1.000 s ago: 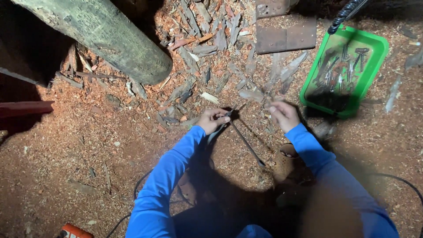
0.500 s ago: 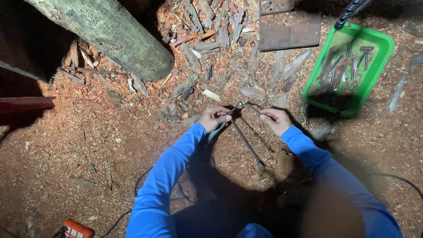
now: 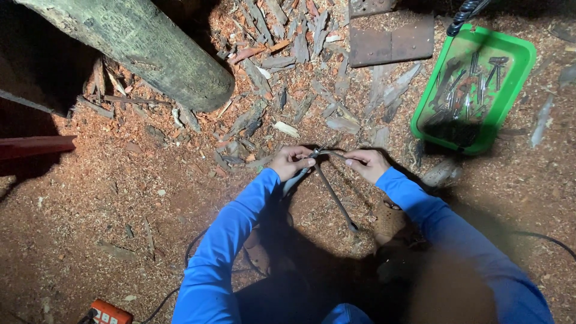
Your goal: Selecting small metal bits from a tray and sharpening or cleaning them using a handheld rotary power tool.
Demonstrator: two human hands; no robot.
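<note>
Left hand [image 3: 290,162]: grip clenched around the grey handle end of a long metal tool [image 3: 332,191], just above the floor.
Right hand [image 3: 367,163]: fingers pinched on the thin upper arm of the same tool, close to where its two arms meet.
Tool position: held between both hands in front of the person; one slim arm runs down and to the right, its tip resting on or just above the sawdust floor [image 3: 120,198]. Contact cannot be told.
Surroundings: large log [image 3: 138,48] at upper left, well apart; wood chips [image 3: 288,72] scattered beyond the hands; green tray [image 3: 474,84] of small metal parts to the right; orange device [image 3: 108,313] with a cable at lower left.
Risk, pinching: both hands sit near the joint; closing the arms could catch a finger.
Risk, slipping: the right-hand pinch is light; a twist could pull the arm free.
Risk, fouling: sawdust and chips could clog the joint if the tool drops.
Risk, lighting: deep shadow below the hands hides the lower tip and the dark cable [image 3: 540,237].
</note>
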